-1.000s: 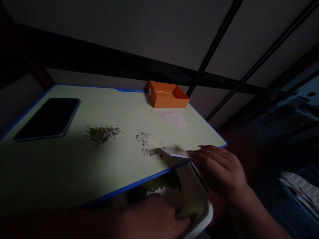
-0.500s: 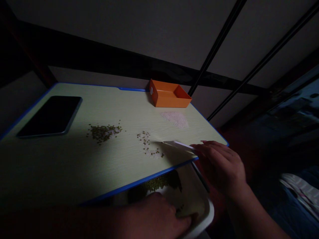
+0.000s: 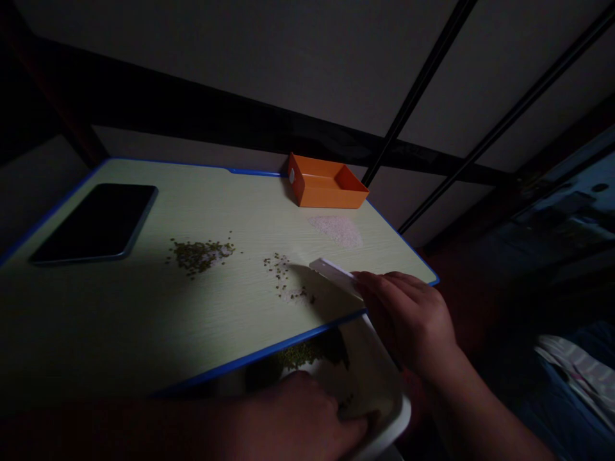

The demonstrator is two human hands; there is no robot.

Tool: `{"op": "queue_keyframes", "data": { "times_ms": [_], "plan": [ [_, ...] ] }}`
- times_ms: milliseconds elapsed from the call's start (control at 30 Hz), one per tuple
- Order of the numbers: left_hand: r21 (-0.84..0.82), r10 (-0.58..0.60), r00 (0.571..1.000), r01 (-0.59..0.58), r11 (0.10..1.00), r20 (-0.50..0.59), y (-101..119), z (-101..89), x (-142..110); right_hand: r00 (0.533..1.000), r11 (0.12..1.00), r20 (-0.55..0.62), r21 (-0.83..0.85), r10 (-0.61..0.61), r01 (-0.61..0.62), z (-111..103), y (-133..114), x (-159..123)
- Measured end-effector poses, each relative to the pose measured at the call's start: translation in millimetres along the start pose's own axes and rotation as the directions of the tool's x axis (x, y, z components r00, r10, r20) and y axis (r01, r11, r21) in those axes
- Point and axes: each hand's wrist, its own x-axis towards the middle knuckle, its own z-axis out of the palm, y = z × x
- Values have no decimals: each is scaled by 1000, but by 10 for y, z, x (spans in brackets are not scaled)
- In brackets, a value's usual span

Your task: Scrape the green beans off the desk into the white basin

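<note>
The left hand (image 3: 300, 416) hides part of the white tray (image 3: 402, 413), cut off below.

Bare left hand (image 3: 307, 413) and bare right hand (image 3: 408, 320), rounded knuckles, slim tapering right fingers (image 3: 387, 285); bare right forearm (image 3: 485, 416), bare left forearm (image 3: 144, 432); left side mostly dim, detail hard to see.
</note>
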Motion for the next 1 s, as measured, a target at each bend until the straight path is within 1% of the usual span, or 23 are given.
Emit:
{"op": "queue_keyframes", "data": {
  "times_ms": [167, 367, 500, 633, 700, 800, 933, 1000],
  "plan": [
    [-6, -17, 1000, 17, 1000, -3, -2, 4, 26, 999, 998, -8, -58, 39, -39, 4, -10, -31],
    [-35, 17, 999, -18, 999, -37, -37, 52, 38, 993, 988, -10, -102, 119, -119, 10, 3, -46],
    [-13, 10, 999, -11, 1000, -45, -43, 107, 23, 983, 978, -61, -106, 173, -179, -9, 83, -69],
    [24, -7, 1000, 7, 1000, -5, -46, 136, 23, 966, 962, -121, -126, 227, -241, -93, 163, -76],
    [25, -9, 1000, 8, 1000, 13, -48, 131, 26, 965, 965, -126, -104, 229, -242, -134, 178, -72],
    [1, -8, 1000, 8, 1000, 16, -42, 100, 24, 971, 972, -98, -61, 220, -227, -152, 198, -66],
    [-17, -22, 1000, 22, 1000, 3, -26, 46, 15, 978, 979, -38, 33, 204, -203, -69, 305, -52],
    [-14, -31, 1000, 31, 999, 1, -27, 39, 16, 979, 976, -31, 86, 203, -200, -3, 389, -38]
  ]
}}
